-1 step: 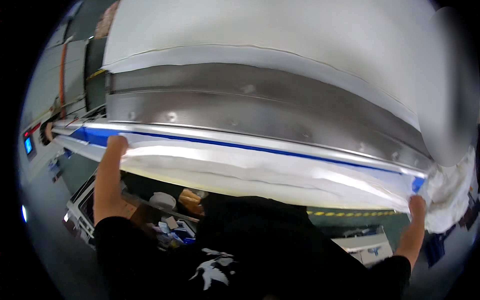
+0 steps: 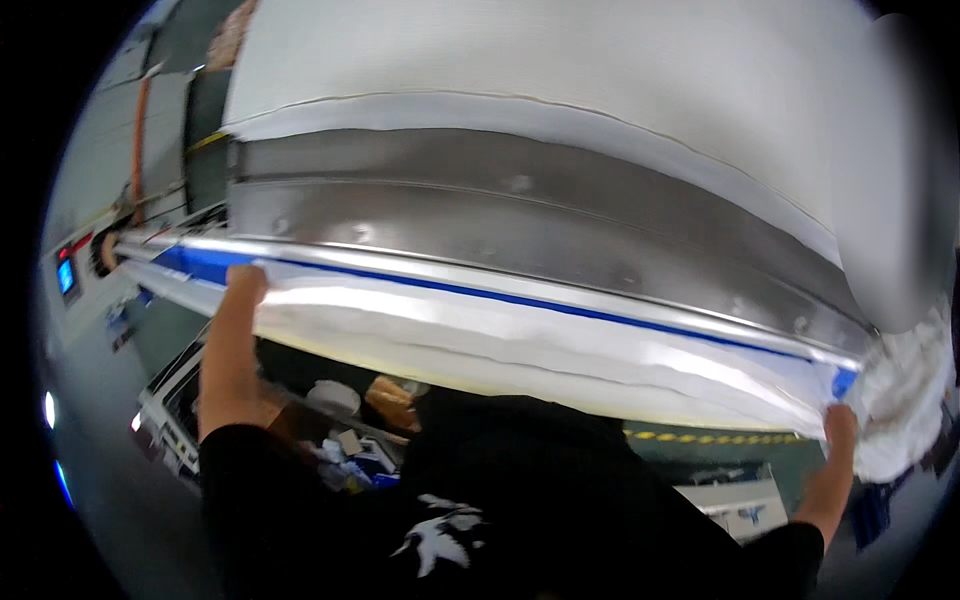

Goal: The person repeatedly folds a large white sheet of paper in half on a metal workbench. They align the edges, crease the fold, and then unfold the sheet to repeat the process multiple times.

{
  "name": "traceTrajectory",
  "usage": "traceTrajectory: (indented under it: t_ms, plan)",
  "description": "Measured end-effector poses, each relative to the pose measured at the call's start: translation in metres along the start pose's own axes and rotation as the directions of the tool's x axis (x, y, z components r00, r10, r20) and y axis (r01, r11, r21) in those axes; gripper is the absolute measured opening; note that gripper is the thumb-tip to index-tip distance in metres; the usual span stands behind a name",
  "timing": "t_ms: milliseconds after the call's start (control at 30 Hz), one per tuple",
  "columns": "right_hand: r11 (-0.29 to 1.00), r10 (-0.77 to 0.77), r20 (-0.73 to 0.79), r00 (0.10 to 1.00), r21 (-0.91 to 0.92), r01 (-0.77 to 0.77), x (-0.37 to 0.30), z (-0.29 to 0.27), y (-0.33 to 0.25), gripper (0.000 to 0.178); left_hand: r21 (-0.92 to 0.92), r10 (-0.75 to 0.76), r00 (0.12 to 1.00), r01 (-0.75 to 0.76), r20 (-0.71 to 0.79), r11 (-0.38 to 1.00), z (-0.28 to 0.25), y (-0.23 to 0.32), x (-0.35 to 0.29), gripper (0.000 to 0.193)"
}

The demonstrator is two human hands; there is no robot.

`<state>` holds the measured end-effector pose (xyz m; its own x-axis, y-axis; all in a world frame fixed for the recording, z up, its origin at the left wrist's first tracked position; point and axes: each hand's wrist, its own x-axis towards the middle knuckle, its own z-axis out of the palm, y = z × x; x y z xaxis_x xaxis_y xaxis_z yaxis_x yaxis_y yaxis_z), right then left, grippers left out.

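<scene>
A long white sheet (image 2: 480,335) stretches across in front of me, its upper edge along a blue strip (image 2: 520,297) on a machine's metal bar. My left hand (image 2: 248,283) is closed on the sheet's upper left part, near a wider blue patch (image 2: 205,262). At the far right end, my right hand (image 2: 841,425) grips the sheet's corner, just below a small blue piece (image 2: 843,381). The sheet is drawn out between both hands, with creases running lengthwise. My fingertips are blurred and partly hidden.
Beyond the bar is a grey metal plate (image 2: 500,215), with a large white roll or panel (image 2: 540,50) above it. Bunched white cloth (image 2: 905,410) hangs at right. A small lit screen (image 2: 67,275) is at left. Bins with loose items (image 2: 355,460) stand below.
The whole view has shifted slightly, so everything sits a little further right and lower. Both hands keep the same hold on the sheet.
</scene>
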<state>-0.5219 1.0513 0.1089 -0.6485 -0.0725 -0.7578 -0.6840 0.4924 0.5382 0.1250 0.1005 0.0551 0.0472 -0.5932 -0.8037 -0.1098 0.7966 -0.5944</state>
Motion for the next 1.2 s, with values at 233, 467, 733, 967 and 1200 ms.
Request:
traceTrajectory:
  t_ms: [233,467,733,967,1200]
  plan:
    - [0.994,-0.104,0.025,0.994,0.030,0.103,0.008,-0.004,-0.019,0.026,-0.464,-0.498,0.858,0.394,-0.123,0.793,-0.040,-0.048,-0.040,0.024]
    - [0.931,-0.363,0.356,0.861,0.171,0.322,0.021,-0.074,-0.103,0.041,-0.754,-0.472,0.747,-0.059,-0.469,0.655,-0.098,0.032,-0.039,0.034]
    - [0.784,-0.529,0.240,0.814,0.506,0.360,0.003,-0.122,-0.153,0.059,-0.676,-0.365,0.673,-0.275,-0.644,0.684,-0.150,0.107,-0.083,0.027]
    - [0.819,-0.357,-0.017,0.934,0.475,0.322,0.005,-0.142,-0.185,0.039,-0.735,-0.479,0.592,-0.322,-0.648,0.596,-0.120,0.088,-0.061,0.029]
    - [0.835,-0.321,-0.242,0.915,0.383,0.395,-0.006,-0.191,-0.235,0.026,-0.640,-0.630,0.150,-0.332,-0.762,0.693,-0.111,0.070,0.017,0.039]
